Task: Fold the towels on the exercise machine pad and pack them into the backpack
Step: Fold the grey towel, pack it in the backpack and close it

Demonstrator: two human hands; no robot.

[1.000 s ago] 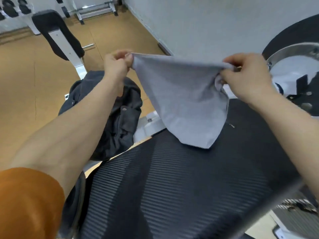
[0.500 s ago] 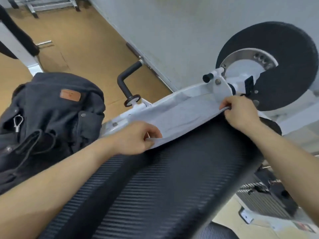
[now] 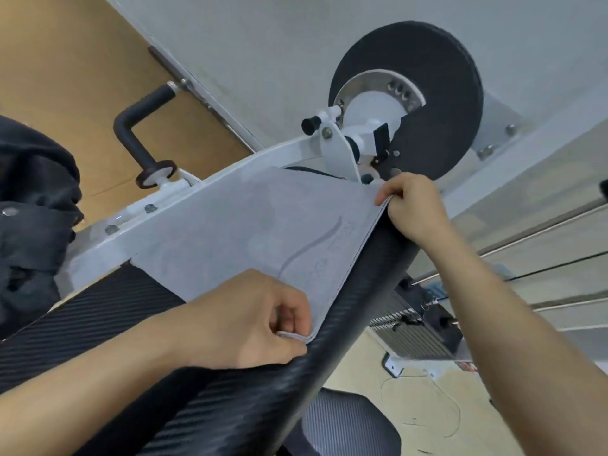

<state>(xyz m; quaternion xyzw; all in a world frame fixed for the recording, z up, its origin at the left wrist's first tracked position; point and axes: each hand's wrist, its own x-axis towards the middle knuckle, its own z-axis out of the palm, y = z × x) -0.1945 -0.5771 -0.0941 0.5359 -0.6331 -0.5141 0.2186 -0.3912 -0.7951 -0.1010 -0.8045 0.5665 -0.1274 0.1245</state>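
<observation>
The black ribbed pad of the exercise machine fills the lower half of the view, running from the bottom left up toward the right. A pale wall stands beyond it, and tan floor shows at the upper left.

A light grey towel lies spread flat on the far part of the pad. Its long right side runs along the pad's right edge, and its far side lies against the white frame of the machine. Two layers show along the towel's right side, and a faint curved line is printed across it.

A large black disc with a silver and white hub is mounted past the pad's far right corner. A dark backpack slumps off the pad's far left corner, cut off by the picture's left side. Whether it touches the pad cannot be told.

The left hand rests on the pad at the towel's near right corner. Its fingers are curled, and they pinch that corner against the thumb. The right hand is at the pad's far right corner. Its fingers are bent over the towel's far right corner, gripping it just beside the disc.

A black bent handle stands up from the frame beyond the pad's far edge. A grey mesh chair back shows below the pad's right edge.
</observation>
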